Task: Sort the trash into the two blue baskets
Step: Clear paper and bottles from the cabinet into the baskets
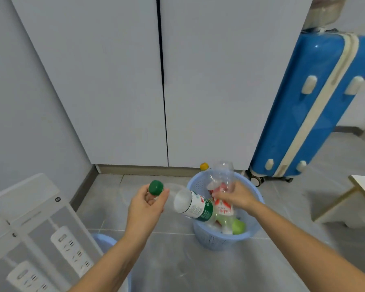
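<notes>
A white cabinet [156,81] with two doors fills the back of the view; a blue suitcase [316,102] with a cream band leans just beside it on the right; a white shelf unit [30,228] stands at the lower left with two white power strips [72,249] lying on it. On the grey floor, near the cabinet's foot, stands a blue basket [221,239]; it holds several plastic bottles, among them a green-labelled bottle [195,206] tilted over its left rim, a bottle with a yellow cap [204,166] at the far rim, and a green round thing low inside. A second blue basket [104,241] shows only as a rim at the lower left, behind the left forearm. The right hand [237,197] reaches over the first basket, fingers curled round a clear bottle [222,178] with a red label, standing nearly upright. The left hand [147,204] is raised left of that basket, pinching a green cap [156,187] between thumb and fingers.
</notes>
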Demonstrator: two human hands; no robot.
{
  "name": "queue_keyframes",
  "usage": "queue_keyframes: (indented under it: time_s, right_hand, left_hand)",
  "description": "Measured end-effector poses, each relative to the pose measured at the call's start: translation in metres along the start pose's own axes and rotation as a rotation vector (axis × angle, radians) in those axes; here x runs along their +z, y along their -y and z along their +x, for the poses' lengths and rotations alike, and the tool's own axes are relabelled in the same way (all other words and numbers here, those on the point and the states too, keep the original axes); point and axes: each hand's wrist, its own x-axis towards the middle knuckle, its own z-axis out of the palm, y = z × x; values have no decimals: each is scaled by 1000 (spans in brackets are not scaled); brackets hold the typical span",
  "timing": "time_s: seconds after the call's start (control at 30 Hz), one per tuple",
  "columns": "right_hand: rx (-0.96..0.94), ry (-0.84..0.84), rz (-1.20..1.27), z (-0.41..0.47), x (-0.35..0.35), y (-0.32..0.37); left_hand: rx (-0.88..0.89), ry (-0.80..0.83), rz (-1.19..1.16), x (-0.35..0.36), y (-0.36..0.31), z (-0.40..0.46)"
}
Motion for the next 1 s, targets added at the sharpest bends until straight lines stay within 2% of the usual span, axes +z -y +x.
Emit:
queue_keyframes:
  time_s: [0.07,0.23,0.3,0.47,0.53,0.63,0.7,0.8,0.9,1.0]
  right_hand:
    - [44,92,-87,10,2,-14]
    - [93,172,-84,5,-7,-11]
    - [90,86,-15,9,-17,-14]
    - [10,-284,209,17,-40,-22]
    - [-26,-287,220,18,-42,-23]
    - [-63,-233,121,17,-35,-21]
    - [-96,-266,63,17,-30,-16]
    - [-153,-275,93,16,-27,-10]
    - [-195,-222,130,13,-18,2]
    - [-226,-89,105,8,1,21]
  left_hand:
    - [-8,-4,-1,10,2,5]
    - [-13,-30,-20,38,-4,21]
    - [-16,-14,-21,52,-5,29]
    - [66,38,38,95,-4,48]
    - [97,70,125,110,0,57]
    - [69,227,516,121,22,69]
    - [6,300,690,119,39,71]
    - [-39,240,653,104,49,69]
    - [78,230,630,73,31,60]
    - [257,298,744,18,3,38]
